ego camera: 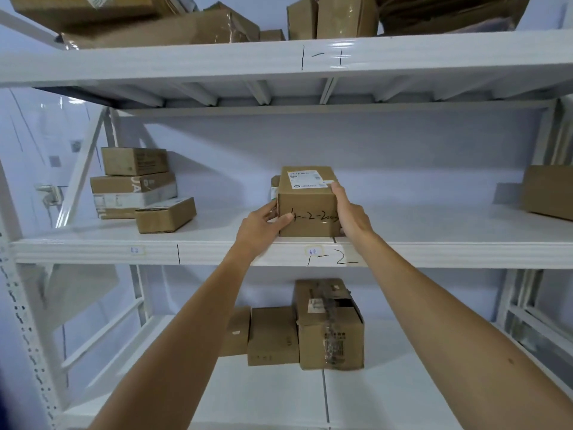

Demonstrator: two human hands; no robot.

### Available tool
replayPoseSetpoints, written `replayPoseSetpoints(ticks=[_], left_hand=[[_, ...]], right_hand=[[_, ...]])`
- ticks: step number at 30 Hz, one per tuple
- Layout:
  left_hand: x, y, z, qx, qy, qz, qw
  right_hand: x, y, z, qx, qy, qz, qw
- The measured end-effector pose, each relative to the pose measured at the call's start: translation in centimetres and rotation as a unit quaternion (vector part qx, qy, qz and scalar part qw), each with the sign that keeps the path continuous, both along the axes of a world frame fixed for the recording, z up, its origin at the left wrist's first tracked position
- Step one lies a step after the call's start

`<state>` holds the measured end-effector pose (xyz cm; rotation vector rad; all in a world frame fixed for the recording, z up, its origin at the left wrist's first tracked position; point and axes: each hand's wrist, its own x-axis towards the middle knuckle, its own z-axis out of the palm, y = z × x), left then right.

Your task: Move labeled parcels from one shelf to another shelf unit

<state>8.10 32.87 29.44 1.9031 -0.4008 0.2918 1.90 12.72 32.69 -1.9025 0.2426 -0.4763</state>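
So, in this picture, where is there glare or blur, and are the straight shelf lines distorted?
Head view: glare on the glossy edge of the top shelf beside its marking; the shelf lines bow from the wide-angle lens; the handwriting on the parcel held by the left hand and right hand is slightly soft.

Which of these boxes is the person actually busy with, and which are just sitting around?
In hand:
- parcel marked 1-2, held by left hand and right hand
- middle shelf

Just sitting:
- stack of three boxes
- boxes on lower shelf
- top-shelf boxes
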Motion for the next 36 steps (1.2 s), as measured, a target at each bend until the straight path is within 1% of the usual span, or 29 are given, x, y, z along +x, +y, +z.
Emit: replayPoseSetpoints(ticks=[3, 5, 6, 10, 13, 15, 18, 23, 26, 28, 32, 36], left_hand=[[2.3, -0.1, -0.6, 0.034, 0.0, 0.038, 0.999], [0.5, -0.3, 0.1, 0.042, 0.001, 0.058, 0.997], [-0.5, -0.4, 0.6, 0.046, -0.001, 0.069, 0.997], [-0.3, -0.7, 1.1, 0.066, 0.0, 0.109, 0.992], [0.6, -0.8, 0.8, 0.046, 0.007, 0.133, 0.99], [0.7, -0.9, 0.7, 0.036, 0.008, 0.16, 0.986], [0.7, -1.1, 0.6, 0.047, -0.003, 0.186, 0.981], [0.8, -0.9, 0.8, 0.085, 0.0, 0.184, 0.979], [0.8, -0.7, 0.8, 0.092, 0.004, 0.164, 0.982], [0.5, -0.6, 0.7, 0.076, 0.007, 0.15, 0.986], [0.2, -0.4, 0.6, 0.073, 0.003, 0.134, 0.988], [-0.3, -0.1, 0.5, 0.062, -0.005, 0.122, 0.991]], right_hand=[[1.3, 0.0, 0.1, 0.0, 0.032, -0.012, 0.999], [1.7, 0.1, 0.1, -0.026, 0.039, -0.013, 0.999], [2.0, 0.1, 0.0, -0.049, 0.039, -0.013, 0.998], [2.7, 0.3, -0.5, -0.173, 0.045, -0.025, 0.984], [3.0, 0.3, -1.5, -0.232, 0.018, -0.03, 0.972], [3.0, 0.2, -1.8, -0.249, -0.004, -0.034, 0.968], [3.3, -0.2, -2.0, -0.257, -0.018, -0.039, 0.966], [3.2, -0.2, -2.3, -0.289, -0.026, -0.044, 0.956], [2.7, 0.0, -2.1, -0.266, -0.031, -0.043, 0.962], [2.4, -0.1, -1.9, -0.218, -0.032, -0.044, 0.975], [1.5, -0.5, -1.6, -0.12, -0.044, -0.055, 0.99], [-0.4, -0.8, -1.9, -0.028, -0.09, -0.029, 0.995]])
